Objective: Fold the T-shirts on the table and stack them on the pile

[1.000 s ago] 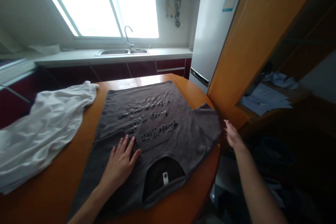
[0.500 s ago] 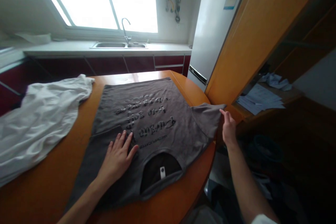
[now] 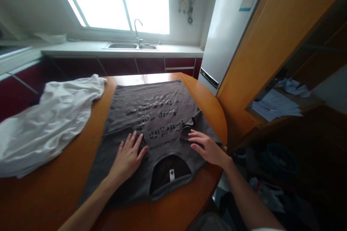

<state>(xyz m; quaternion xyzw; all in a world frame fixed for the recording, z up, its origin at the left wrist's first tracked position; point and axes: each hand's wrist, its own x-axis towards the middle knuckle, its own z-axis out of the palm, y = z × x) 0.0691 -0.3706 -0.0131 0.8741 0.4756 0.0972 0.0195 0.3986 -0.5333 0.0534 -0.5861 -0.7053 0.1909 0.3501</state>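
Observation:
A dark grey T-shirt (image 3: pixel 168 140) with black lettering lies spread on the orange wooden table (image 3: pixel 214 112), its neck opening towards me. The sleeve on the left is folded in over the body, and my left hand (image 3: pixel 127 157) rests flat beside it with fingers spread. On the right, the other sleeve (image 3: pixel 189 124) is turned inward over the shirt's front. My right hand (image 3: pixel 207 148) is just at that sleeve's edge, fingers apart and gripping nothing.
A crumpled white garment (image 3: pixel 59 115) lies on the table's left part. Behind the table are a counter with a sink (image 3: pixel 121 46) and a tall fridge (image 3: pixel 225 32). Papers (image 3: pixel 273 104) sit on a shelf at the right.
My right hand has moved left and let go of the sleeve, which has gone from sticking out at the right to lying inward on the shirt. My left hand stays on the shirt.

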